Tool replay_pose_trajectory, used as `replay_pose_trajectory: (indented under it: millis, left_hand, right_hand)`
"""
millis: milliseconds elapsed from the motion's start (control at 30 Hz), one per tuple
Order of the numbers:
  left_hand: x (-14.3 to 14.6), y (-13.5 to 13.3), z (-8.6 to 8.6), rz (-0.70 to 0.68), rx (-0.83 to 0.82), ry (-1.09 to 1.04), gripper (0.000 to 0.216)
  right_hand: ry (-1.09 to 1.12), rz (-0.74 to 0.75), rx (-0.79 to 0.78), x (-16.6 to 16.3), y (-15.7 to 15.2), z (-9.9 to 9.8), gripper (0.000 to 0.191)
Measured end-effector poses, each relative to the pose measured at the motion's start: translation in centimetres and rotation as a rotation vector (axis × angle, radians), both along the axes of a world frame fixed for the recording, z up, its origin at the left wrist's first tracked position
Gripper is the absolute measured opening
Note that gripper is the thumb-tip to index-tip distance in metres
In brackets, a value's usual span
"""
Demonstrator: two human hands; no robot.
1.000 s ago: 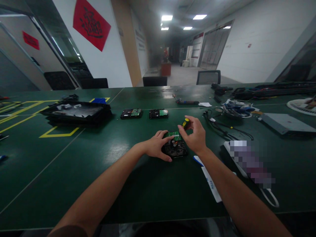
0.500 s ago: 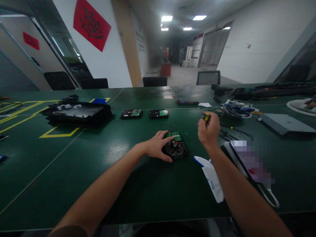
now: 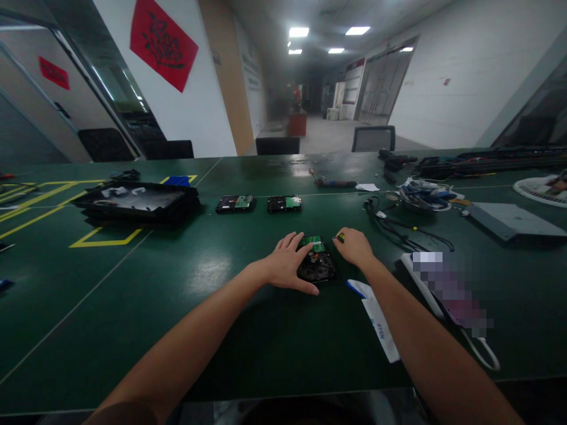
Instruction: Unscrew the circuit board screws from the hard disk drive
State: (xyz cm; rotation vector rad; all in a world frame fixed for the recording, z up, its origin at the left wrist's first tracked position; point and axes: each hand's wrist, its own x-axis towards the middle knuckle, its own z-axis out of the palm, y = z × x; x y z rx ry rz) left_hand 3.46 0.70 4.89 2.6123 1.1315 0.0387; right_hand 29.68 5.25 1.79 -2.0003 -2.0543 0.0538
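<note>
A black hard drive (image 3: pixel 318 270) with a green circuit board on top lies on the dark green table in front of me. My left hand (image 3: pixel 287 263) rests over its left side with the fingers spread, the thumb stretched out past its near edge. Just right of the drive, my right hand (image 3: pixel 355 247) is closed around a screwdriver (image 3: pixel 341 238) with a yellow and black handle. The fingers hide most of this tool, and its tip cannot be made out. Two more hard drives, one on the left (image 3: pixel 235 203) and one on the right (image 3: pixel 284 204), lie farther back.
Left stands a black casing (image 3: pixel 137 200) inside yellow tape marks. To the right are black cables (image 3: pixel 398 233), a grey metal box (image 3: pixel 516 219) and a phone (image 3: pixel 447 292), partly blurred. A white and blue wrapper (image 3: pixel 380 327) lies by my right forearm. Farther back lies a power drill (image 3: pixel 396 158).
My right hand has moved left and down with the screwdriver, from above the cables to beside the hard drive. My left hand has shifted slightly right over the drive.
</note>
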Motion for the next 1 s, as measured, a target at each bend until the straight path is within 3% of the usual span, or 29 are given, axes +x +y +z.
replay_pose_trajectory:
  millis: [167,333,667,833,1000]
  left_hand:
    - [1.2,-0.9,-0.2,0.023,0.079,0.002,0.128]
    - [0.6,-0.3,0.0,0.016,0.068,0.011,0.12]
    - [-1.9,1.2,0.3,0.021,-0.111,0.051,0.117]
    - [-0.9,0.4,0.6,0.043,-0.095,0.009,0.116]
    - [1.8,-1.4,0.0,0.163,0.052,-0.066,0.111]
  right_hand:
    - [0.003,-0.004,0.0,-0.4,0.1,-0.3,0.022]
    - [0.03,0.018,0.031,-0.1,-0.3,0.3,0.022]
    - [0.199,0.269,0.082,-1.5,-1.7,2.3,0.008]
    - [0.264,0.363,0.158,-1.3,-1.7,1.9,0.01]
    - [0.209,0.371,0.165,-1.4,-1.4,1.6,0.012]
